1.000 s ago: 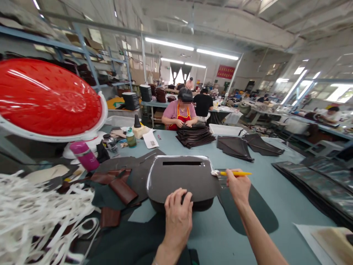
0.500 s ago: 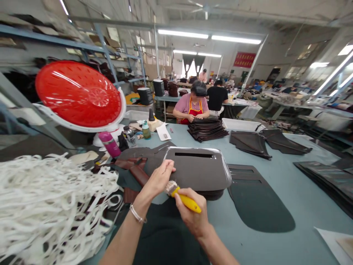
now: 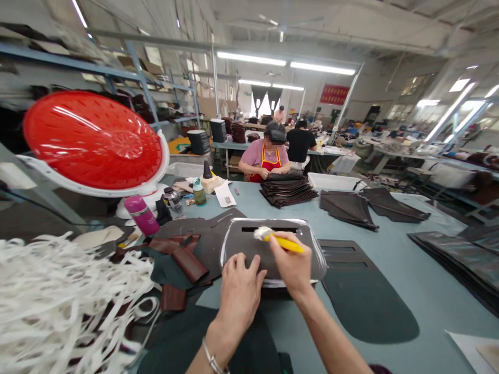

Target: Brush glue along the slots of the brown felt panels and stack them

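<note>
R hand [image 3: 293, 264] gripped yellow brush [image 3: 287, 244], L hand [image 3: 239, 288] lay loosely spread on dark panel [image 3: 238, 242], prob. light, bendy, tacky-edged, so best held mid-face.

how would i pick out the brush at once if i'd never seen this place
On the blue-grey table, find the dark, white-edged panel with a slot near its far edge. Over it, the right hand grips the brush. Its bright yellow handle and whitish bristles set it apart from the dark panel below.
</note>
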Demonstrator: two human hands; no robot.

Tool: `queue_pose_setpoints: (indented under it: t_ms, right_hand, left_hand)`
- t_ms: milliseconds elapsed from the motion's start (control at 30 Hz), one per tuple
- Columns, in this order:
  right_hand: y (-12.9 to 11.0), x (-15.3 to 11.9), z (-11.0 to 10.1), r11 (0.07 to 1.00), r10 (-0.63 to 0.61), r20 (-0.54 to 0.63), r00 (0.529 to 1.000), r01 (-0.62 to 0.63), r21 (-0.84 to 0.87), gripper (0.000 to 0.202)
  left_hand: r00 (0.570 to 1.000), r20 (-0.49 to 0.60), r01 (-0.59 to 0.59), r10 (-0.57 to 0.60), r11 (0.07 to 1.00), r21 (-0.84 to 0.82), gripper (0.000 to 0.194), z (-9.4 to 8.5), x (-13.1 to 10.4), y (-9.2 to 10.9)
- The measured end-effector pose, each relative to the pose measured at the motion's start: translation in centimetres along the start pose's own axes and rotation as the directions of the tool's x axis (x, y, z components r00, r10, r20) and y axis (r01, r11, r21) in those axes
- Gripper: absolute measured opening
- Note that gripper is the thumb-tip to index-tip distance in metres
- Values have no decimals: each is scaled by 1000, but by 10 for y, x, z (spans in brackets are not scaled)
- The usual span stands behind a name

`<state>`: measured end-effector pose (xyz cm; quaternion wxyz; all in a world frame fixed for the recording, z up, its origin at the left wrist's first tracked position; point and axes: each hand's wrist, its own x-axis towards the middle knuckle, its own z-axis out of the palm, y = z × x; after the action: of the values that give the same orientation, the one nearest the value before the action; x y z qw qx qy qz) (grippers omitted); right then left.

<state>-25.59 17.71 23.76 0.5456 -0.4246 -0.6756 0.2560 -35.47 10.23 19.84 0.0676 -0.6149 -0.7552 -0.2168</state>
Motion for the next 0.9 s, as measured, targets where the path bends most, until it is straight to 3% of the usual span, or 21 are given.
queue_pose_setpoints:
  t_ms: [67,100,167,233,300,367,433,500,567,600,667,767,833,900]
  right_hand:
    - [0,9,35,1000,12,100,995,-13,15,21]
    - [6,11,40,1000,30,122,992,-30,-6,21]
    - [24,16,24,994,74,83,994,-66,-89,20]
    - [44,23,-11,967,111,-95,989,-130,-219,20]
    - [54,31,-39,908,111,-333,936,-232,-349,19]
    - [50,36,-39,904,71,-403,913,-229,-360,20]
    - [36,36,-11,962,8,-226,974,-69,-262,21]
    - [23,34,29,990,-66,61,996,73,-122,20]
    - [20,36,54,992,-48,153,987,65,-106,18]
    - [24,39,56,990,-25,148,989,45,-137,18]
    - [37,46,36,968,14,50,999,-2,-251,18]
    - [62,53,-27,922,34,-177,984,-99,-374,20]
    - [75,49,-67,926,33,-280,959,-135,-353,23]
    - [86,39,-93,937,48,-312,949,-151,-314,31]
  left_hand:
    - [1000,-16,-3,4,1000,8,29,4,-1,-2]
    - [1000,-22,-4,4,1000,2,29,5,-1,-3]
    - [999,-38,1,-1,1000,-21,29,6,-1,-7]
    - [999,-49,0,-2,999,-43,30,7,-2,-10]
    - [998,-58,-12,9,999,-53,31,9,-3,-11]
    - [997,-70,-30,26,998,-50,31,11,-3,-12]
    - [996,-81,-39,35,999,-38,32,14,-3,-13]
    - [996,-84,-38,36,999,-26,32,18,-3,-15]
    - [996,-83,-36,34,999,-21,31,21,-4,-19]
    - [996,-82,-38,36,999,-22,31,23,-4,-20]
    - [996,-73,-44,42,999,-28,31,23,-3,-22]
    - [999,-41,-30,30,999,-21,30,16,0,-18]
    - [1000,-9,-5,5,1000,2,29,7,5,-9]
    - [999,18,30,-30,999,16,28,-2,13,5]
